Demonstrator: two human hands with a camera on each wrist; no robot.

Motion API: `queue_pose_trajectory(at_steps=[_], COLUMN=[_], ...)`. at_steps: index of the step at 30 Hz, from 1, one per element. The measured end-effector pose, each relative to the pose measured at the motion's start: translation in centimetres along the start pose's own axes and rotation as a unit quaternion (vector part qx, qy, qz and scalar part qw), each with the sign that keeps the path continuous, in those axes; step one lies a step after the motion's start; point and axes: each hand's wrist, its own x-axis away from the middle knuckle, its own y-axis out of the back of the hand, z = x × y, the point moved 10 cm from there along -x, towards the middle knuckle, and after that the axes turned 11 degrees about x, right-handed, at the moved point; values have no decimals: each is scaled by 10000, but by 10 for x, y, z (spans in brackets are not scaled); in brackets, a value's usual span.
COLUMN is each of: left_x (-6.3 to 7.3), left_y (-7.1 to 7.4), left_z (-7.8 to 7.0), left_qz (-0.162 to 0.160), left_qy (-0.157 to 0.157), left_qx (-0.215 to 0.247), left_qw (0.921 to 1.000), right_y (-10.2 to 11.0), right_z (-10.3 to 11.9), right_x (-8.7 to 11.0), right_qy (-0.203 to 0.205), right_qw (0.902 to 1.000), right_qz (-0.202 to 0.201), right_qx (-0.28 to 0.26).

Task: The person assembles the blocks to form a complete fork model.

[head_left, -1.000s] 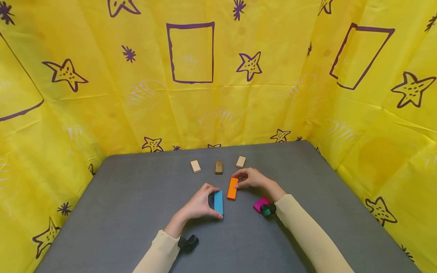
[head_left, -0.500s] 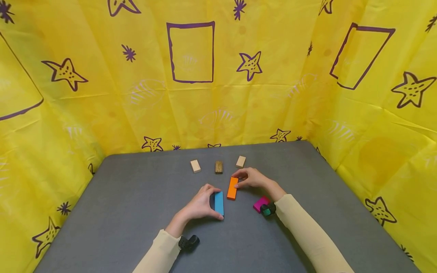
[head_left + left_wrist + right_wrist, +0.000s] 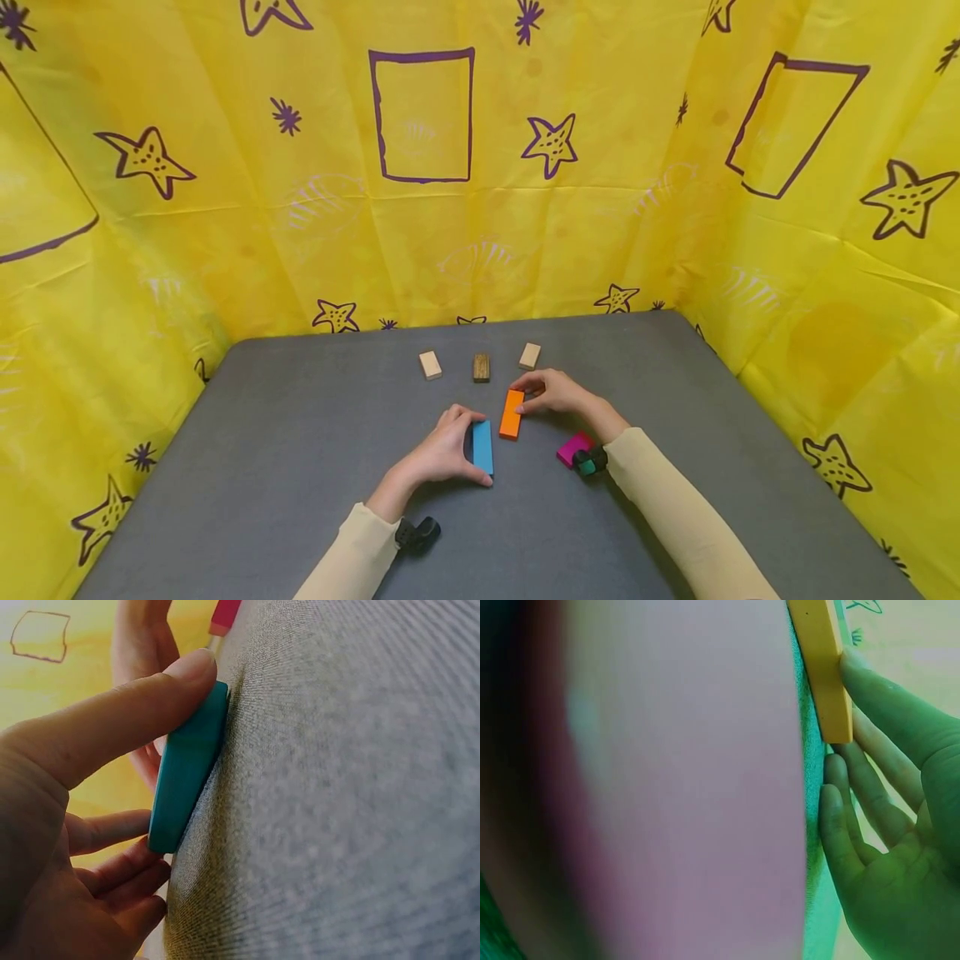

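My left hand (image 3: 444, 447) grips a blue rectangular block (image 3: 483, 447) by its two short ends, thumb at the near end and fingers at the far one. The left wrist view shows the same block (image 3: 187, 769) low against the table's cloth, looking teal there. Just to its right, an orange block (image 3: 512, 414) lies on the table with a narrow gap between the two. My right hand (image 3: 553, 392) pinches that one, thumb on its right side and fingertips at its far end. In the right wrist view the orange block (image 3: 823, 671) is partly cut off by the frame.
A magenta block (image 3: 573, 447) lies under my right wrist, partly covered by the wrist camera (image 3: 588, 461). Farther back stand a pale wooden block (image 3: 431, 364), a dark brown one (image 3: 481, 367) and another pale block (image 3: 529, 356). Yellow curtains (image 3: 420, 250) border the grey table (image 3: 285, 450).
My left hand has shifted the blue block very slightly to the right, closer to the orange one. My right hand and the orange block show no clear movement.
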Motion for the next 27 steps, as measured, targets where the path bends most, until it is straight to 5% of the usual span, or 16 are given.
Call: queue_pose_trajectory(at_steps=[27], left_x=[-3], left_y=[6], left_z=[4], left_qz=[141], left_qy=[43], left_qx=[149], left_qw=[9998], right_y=[0], right_z=[1], right_x=[0], right_qy=[103], right_qw=[9999], right_qz=[76], right_qx=[-47])
